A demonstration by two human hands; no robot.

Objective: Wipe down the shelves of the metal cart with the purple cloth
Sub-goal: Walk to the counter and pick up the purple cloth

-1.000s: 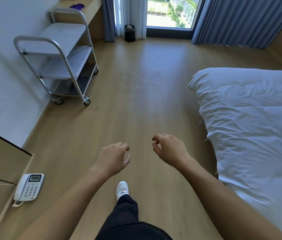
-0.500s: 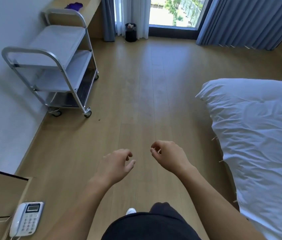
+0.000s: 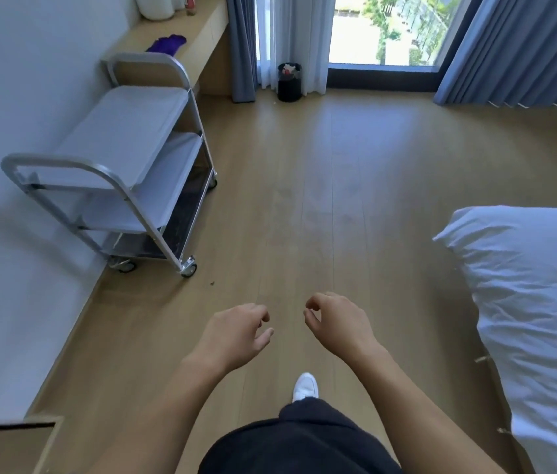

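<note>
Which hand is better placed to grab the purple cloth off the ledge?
Probably left: the crumpled purple cloth lies far left, beyond the three-shelf metal cart; the empty left hand is on that side.

The cloth (image 3: 166,43) is showing purple on the tan ledge (image 3: 199,30). The cart (image 3: 123,131) is gleaming silver-grey, and the bedding (image 3: 526,295) is looking white.

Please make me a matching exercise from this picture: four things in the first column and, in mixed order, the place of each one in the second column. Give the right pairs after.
Things
1. purple cloth
2. metal cart
3. black bin
4. white bedding

Places
A. on the floor, before the white curtain
B. on the wooden counter
C. beside the wall, on the left
D. at the right edge of the view

Pairs: 1-B, 2-C, 3-A, 4-D
</note>
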